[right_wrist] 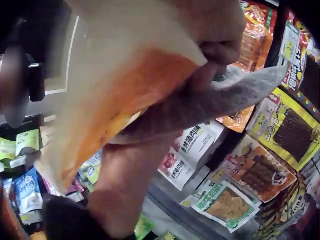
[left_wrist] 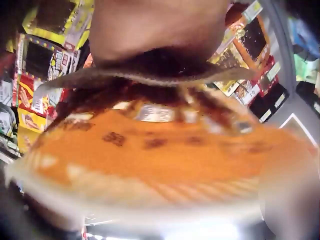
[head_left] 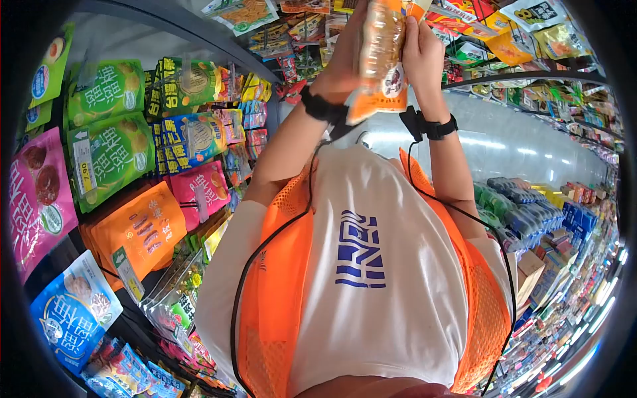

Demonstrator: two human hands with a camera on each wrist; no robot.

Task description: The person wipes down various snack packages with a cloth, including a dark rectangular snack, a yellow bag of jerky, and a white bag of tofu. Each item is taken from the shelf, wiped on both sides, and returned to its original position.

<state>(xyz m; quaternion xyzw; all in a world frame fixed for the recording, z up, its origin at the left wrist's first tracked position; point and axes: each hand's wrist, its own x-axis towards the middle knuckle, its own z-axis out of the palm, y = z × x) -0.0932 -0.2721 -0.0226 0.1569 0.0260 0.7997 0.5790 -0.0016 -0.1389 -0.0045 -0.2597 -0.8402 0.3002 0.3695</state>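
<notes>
An orange snack pack (head_left: 385, 63) with a clear window showing brown food is held up at the top of the head view. My left hand (head_left: 337, 63) grips its left side, and my right hand (head_left: 423, 53) pinches the right edge with the thumb on the front. In the left wrist view the pack (left_wrist: 165, 155) fills the middle, below the blurred left hand (left_wrist: 160, 30). The right wrist view shows the pack (right_wrist: 135, 85) close up, with the right hand's curled fingers (right_wrist: 217, 57) at its edge. Part of the left hand is hidden behind the pack.
Hanging green packs (head_left: 109, 156), an orange pack (head_left: 142, 229) and a blue pack (head_left: 76, 312) line the left rack. More snack packs (head_left: 511, 40) hang at the upper right. Stacked goods (head_left: 517, 205) stand on the right.
</notes>
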